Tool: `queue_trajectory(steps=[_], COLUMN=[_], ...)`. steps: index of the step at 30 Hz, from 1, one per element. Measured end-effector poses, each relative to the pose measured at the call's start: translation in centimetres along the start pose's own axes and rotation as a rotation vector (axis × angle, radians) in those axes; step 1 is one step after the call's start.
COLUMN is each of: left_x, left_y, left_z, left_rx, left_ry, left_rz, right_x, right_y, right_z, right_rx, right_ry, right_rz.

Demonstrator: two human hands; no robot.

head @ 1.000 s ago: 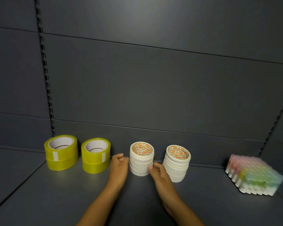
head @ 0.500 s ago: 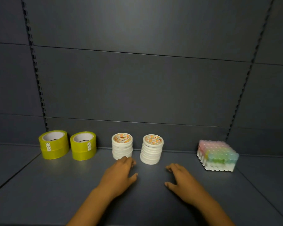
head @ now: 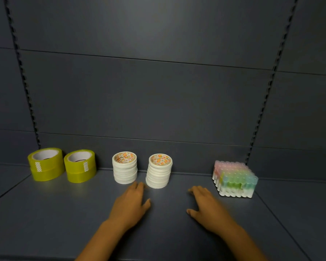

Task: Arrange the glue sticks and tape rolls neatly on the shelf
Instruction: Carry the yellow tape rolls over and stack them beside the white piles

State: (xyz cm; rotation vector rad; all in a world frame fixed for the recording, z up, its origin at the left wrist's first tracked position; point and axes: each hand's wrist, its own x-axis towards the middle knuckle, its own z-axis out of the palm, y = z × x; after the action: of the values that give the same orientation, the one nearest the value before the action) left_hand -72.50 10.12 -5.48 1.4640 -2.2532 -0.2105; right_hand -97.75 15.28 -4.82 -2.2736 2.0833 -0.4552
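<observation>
Two stacks of yellow tape rolls (head: 46, 164) (head: 80, 166) stand at the back left of the dark shelf (head: 55, 213). Two stacks of thin white tape rolls (head: 124, 170) (head: 159, 171) stand in the middle. A block of pastel-capped glue sticks (head: 234, 178) stands upright at the right. My left hand (head: 131, 206) lies flat and empty on the shelf, its fingertips just in front of the gap between the white stacks. My right hand (head: 207, 208) lies spread and empty, left of the glue sticks and apart from them.
The shelf's back wall (head: 158, 100) is a dark panel with slotted uprights (head: 26, 91) (head: 269, 81) at left and right. Seams divide the shelf from neighbouring sections on both sides.
Both hands have let go of the left white tape stack and drawn back toward me. The right hand has slid rightward. My view has pulled back and swung right.
</observation>
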Motion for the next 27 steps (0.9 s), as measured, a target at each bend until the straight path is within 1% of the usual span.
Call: queue_trajectory(steps=[2, 4, 5, 8, 10, 14, 16, 18, 19, 22, 24, 25, 27], left_x=[1.4, 3.1, 4.0, 6.9, 8.7, 11.5, 12.3, 13.3, 13.4, 13.9, 14.0, 14.1, 14.2], left_y=[-0.3, -0.5, -0.5, -0.1, 0.4, 0.6, 0.4, -0.2, -0.2, 0.3, 0.4, 0.2, -0.3], left_z=[0.6, 1.4, 1.8, 3.5, 4.4, 5.2, 5.8, 7.0, 6.9, 6.7, 7.2, 7.8, 8.5], left_rx=[-0.065, -0.216, -0.311, -0.635, -0.787, -1.066, -1.141, -1.208, -1.247, -1.413, -1.430, -1.438, -1.459], left_ry=[0.040, 0.078, 0.099, 0.126, 0.151, 0.308, 0.314, 0.306, 0.282, 0.305, 0.297, 0.321, 0.312], left_rz=[-0.028, -0.067, -0.100, -0.249, -0.333, -0.460, -0.484, -0.484, -0.496, -0.528, -0.523, -0.523, -0.530], right_x=[1.8, 3.9, 5.0, 8.3, 10.3, 13.0, 13.8, 14.7, 15.1, 16.2, 17.1, 17.4, 17.9], right_y=[0.4, 0.2, -0.1, -1.7, -2.6, -4.5, -5.4, -5.6, -5.9, -6.5, -6.1, -5.9, -5.3], right_z=[0.8, 1.6, 2.0, 3.1, 3.9, 4.7, 5.3, 6.6, 7.0, 8.3, 10.4, 11.4, 13.1], right_rx=[0.122, 0.318, 0.457, 1.029, 1.297, 1.610, 1.729, 1.786, 1.794, 1.809, 1.751, 1.728, 1.724], right_ry=[0.031, 0.085, 0.116, 0.163, 0.178, 0.162, 0.137, 0.137, 0.148, 0.239, 0.280, 0.292, 0.297], right_rz=[-0.013, 0.004, 0.043, 0.210, 0.309, 0.374, 0.397, 0.401, 0.415, 0.447, 0.469, 0.464, 0.447])
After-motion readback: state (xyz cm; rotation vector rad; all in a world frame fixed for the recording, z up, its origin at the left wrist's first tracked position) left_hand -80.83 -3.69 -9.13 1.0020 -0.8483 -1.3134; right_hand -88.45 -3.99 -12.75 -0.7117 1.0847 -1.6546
